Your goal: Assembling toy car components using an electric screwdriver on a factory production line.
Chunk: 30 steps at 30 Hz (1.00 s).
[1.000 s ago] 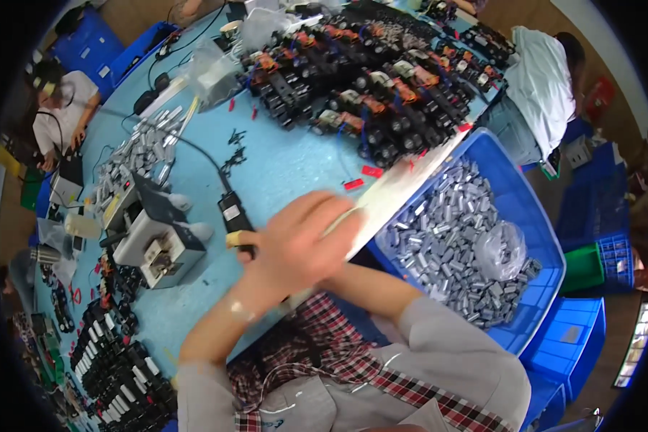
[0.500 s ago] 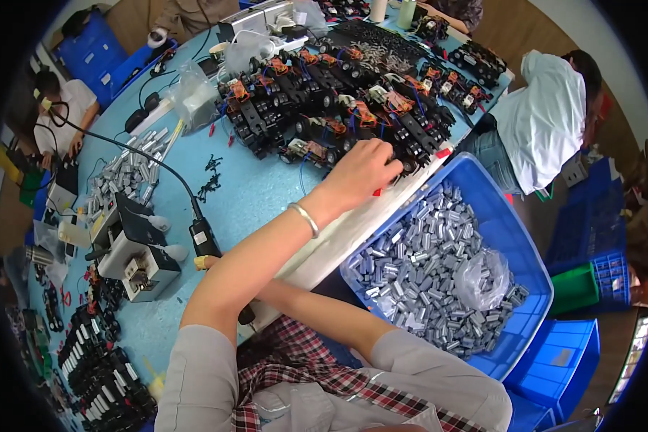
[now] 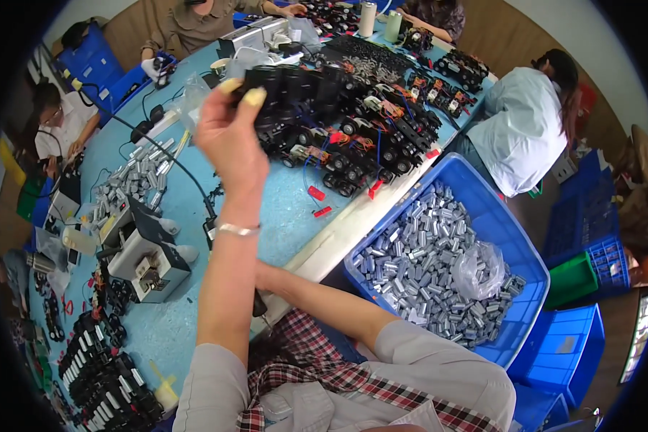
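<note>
My left hand (image 3: 232, 137) is raised over the table, its thumb and fingers closed on a black toy car chassis (image 3: 289, 93). The chassis is blurred and hangs in front of several car chassis (image 3: 389, 144) with wheels, orange parts and blue wires. Behind my left forearm, my right hand (image 3: 266, 277) is mostly hidden. It is around a dark corded electric screwdriver (image 3: 209, 228), whose lower end points down by the table edge. Red connectors (image 3: 316, 193) on wires lie near the pile's front.
A blue bin (image 3: 515, 248) of grey metal cylinders (image 3: 425, 266) stands right of the table edge. More cylinders (image 3: 133, 176) lie at left, near a boxy device (image 3: 151, 266). Finished-looking black rows (image 3: 108, 378) fill the lower left. Other people sit around the table.
My left hand has moved left and up from the pile's near edge, lifting the black chassis. My right hand stays low. The person at right has leaned further down.
</note>
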Available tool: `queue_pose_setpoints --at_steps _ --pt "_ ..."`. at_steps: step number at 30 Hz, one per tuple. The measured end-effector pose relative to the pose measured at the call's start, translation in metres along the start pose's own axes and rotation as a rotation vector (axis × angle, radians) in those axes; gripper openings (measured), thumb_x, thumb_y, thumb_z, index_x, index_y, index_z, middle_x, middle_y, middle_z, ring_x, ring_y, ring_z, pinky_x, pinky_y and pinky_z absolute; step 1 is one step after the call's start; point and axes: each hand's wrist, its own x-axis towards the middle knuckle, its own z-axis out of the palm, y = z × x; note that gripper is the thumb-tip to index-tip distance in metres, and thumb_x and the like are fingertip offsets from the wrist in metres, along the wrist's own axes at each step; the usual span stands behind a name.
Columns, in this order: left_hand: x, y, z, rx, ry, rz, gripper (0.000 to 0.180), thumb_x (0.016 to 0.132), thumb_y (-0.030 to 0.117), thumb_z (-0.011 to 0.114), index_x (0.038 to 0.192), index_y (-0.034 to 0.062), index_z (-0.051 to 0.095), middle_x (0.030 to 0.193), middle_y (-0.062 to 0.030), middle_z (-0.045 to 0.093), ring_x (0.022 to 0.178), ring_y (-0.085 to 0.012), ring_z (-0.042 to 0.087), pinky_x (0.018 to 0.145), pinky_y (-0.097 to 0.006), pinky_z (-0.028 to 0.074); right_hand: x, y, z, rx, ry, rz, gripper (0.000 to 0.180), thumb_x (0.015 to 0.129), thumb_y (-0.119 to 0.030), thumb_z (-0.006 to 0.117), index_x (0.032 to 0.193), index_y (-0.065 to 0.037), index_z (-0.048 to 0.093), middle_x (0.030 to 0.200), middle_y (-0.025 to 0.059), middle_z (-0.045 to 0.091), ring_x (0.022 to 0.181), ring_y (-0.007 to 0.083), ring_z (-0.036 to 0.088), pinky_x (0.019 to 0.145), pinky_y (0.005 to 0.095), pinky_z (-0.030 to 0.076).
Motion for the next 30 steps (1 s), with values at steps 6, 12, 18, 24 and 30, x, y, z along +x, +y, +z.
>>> queue_pose_setpoints --at_steps 6,12,18,24,30 --pt "-0.048 0.237 -0.09 0.22 -0.039 0.154 0.033 0.072 -0.006 0.058 0.105 -0.0001 0.052 0.092 -0.0118 0.061 0.083 -0.0193 0.06 0.076 -0.029 0.049 -0.001 -0.028 0.002 0.651 0.051 0.614 0.024 0.085 -0.028 0.052 0.098 -0.008 0.051 0.057 -0.004 0.037 0.046 0.0058 0.036 0.042 0.0212 0.033" --pt "-0.133 0.296 -0.198 0.764 0.005 -0.649 0.026 0.072 0.001 0.058 0.097 0.003 0.049 0.08 -0.0091 0.062 0.071 -0.0132 0.059 0.062 -0.024 0.047 0.025 -0.088 0.068 0.051 -0.218 -0.061 0.036 0.085 -0.041 0.045 0.098 -0.008 0.049 0.053 -0.0041 0.033 0.042 0.0078 0.033 0.042 0.0231 0.029" --pt "-0.205 0.243 -0.302 0.599 0.353 -0.927 0.02 0.073 0.0 0.057 0.092 0.0039 0.053 0.072 -0.0078 0.06 0.061 -0.0106 0.056 0.051 -0.022 0.044 0.121 -0.055 0.192 -0.497 -0.236 -0.56 0.018 0.081 -0.017 0.052 0.087 -0.001 0.049 0.054 0.0018 0.044 0.044 0.0117 0.042 0.044 0.0267 0.037" --pt "-0.21 0.245 -0.323 0.604 0.423 -0.854 0.016 0.073 0.001 0.058 0.089 0.0039 0.054 0.069 -0.007 0.06 0.055 -0.0112 0.055 0.049 -0.022 0.043 0.134 -0.028 0.198 -0.615 -0.229 -0.478 0.01 0.075 -0.006 0.053 0.072 0.002 0.049 0.054 0.0064 0.05 0.045 0.014 0.048 0.045 0.027 0.04" --pt "-0.241 0.21 -0.295 0.822 0.239 -0.794 0.02 0.074 0.003 0.058 0.094 0.0023 0.054 0.077 -0.0053 0.059 0.071 -0.0105 0.054 0.062 -0.021 0.044 0.132 -0.021 0.197 -0.648 -0.229 -0.443 0.01 0.071 -0.002 0.053 0.063 0.001 0.049 0.053 0.006 0.052 0.043 0.0135 0.049 0.045 0.025 0.04"
